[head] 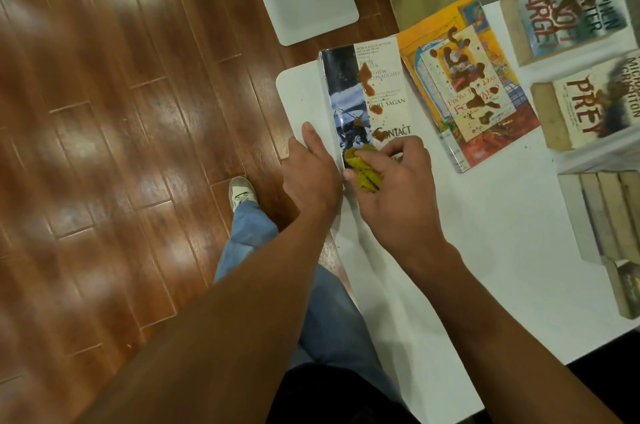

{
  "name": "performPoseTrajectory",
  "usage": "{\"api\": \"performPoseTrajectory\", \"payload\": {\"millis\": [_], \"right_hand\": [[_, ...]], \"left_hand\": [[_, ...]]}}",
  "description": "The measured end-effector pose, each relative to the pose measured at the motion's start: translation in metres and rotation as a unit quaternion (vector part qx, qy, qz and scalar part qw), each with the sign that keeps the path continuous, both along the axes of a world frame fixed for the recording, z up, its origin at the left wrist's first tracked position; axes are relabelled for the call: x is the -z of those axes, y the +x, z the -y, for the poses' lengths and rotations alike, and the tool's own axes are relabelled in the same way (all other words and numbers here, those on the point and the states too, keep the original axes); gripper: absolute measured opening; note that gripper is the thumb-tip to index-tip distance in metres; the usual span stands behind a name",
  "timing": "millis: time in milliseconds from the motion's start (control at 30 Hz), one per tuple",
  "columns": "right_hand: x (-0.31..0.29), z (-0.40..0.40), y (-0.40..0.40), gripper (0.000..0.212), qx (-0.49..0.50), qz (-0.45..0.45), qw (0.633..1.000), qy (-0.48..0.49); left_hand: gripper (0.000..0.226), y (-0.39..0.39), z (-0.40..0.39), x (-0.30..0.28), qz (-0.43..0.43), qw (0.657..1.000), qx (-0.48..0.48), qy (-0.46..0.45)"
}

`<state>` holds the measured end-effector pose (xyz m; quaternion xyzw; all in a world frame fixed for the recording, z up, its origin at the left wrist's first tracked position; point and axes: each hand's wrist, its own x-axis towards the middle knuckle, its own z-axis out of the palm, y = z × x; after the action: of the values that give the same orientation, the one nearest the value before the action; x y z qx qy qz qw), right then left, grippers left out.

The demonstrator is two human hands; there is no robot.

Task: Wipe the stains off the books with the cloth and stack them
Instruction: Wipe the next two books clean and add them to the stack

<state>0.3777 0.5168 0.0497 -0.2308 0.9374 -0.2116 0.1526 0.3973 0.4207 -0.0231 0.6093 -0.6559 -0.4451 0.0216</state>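
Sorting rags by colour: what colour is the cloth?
Yellow; the cloth shows in the head view, in the right hand.

Bright indoor light; white glare patches on floor at left; motion blur far right; wide-angle bending at edges.

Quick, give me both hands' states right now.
Left hand: open, fingers straight, pressing on the spine edge of the Contact book.
Right hand: fingers curled round the yellow cloth, on the book's cover.
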Motion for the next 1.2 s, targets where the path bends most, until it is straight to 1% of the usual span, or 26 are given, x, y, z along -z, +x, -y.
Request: {"api": "performPoseTrajectory", "payload": {"millis": [67,133,233,367,467,600,700,833,933,1033,1200], "right_hand": [[-0.003,0.0,0.001,0.046,0.016,0.011,1.0,-0.022],[-0.005,-0.001,0.001,0.047,0.042,0.03,0.998,-0.041],[-0.005,-0.001,-0.003,0.047,0.079,0.045,0.995,-0.028],[-0.002,-0.002,-0.001,0.04,0.047,0.027,0.999,0.01],[0.001,-0.002,0.0,0.035,0.041,0.007,0.999,0.016],[-0.001,0.016,-0.004,0.036,0.032,-0.011,0.999,0.023],[-0.001,0.009,0.0,0.036,0.026,-0.008,0.999,0.019],[0.0,0.009,-0.003,0.033,0.046,-0.02,0.999,0.01],[-0.002,0.018,-0.006,0.033,0.04,-0.015,0.999,0.012],[-0.001,0.002,-0.007,0.035,0.035,-0.006,0.999,0.022],[-0.006,-0.015,-0.018,0.036,0.075,0.009,0.997,0.028]], "left_hand": [[0.057,0.0,0.0,-0.001,-0.003,1.0,0.003,-0.001],[0.057,0.001,0.0,-0.002,0.004,1.0,0.007,0.0],[0.057,0.0,0.0,-0.004,0.003,1.0,0.004,-0.007],[0.057,-0.001,0.001,-0.004,-0.003,1.0,0.0,-0.006],[0.057,-0.001,0.001,-0.002,-0.005,1.0,-0.002,-0.007],[0.057,-0.001,0.001,-0.001,-0.013,1.0,-0.005,-0.007],[0.056,0.0,0.0,-0.002,-0.013,1.0,0.001,-0.012],[0.056,-0.001,0.001,-0.002,-0.002,1.0,0.004,-0.007],[0.057,-0.001,0.0,-0.003,-0.001,1.0,0.002,-0.003],[0.056,0.0,-0.001,-0.002,-0.003,1.0,0.007,-0.004],[0.054,-0.001,0.0,-0.001,0.006,1.0,0.01,-0.012]]}}
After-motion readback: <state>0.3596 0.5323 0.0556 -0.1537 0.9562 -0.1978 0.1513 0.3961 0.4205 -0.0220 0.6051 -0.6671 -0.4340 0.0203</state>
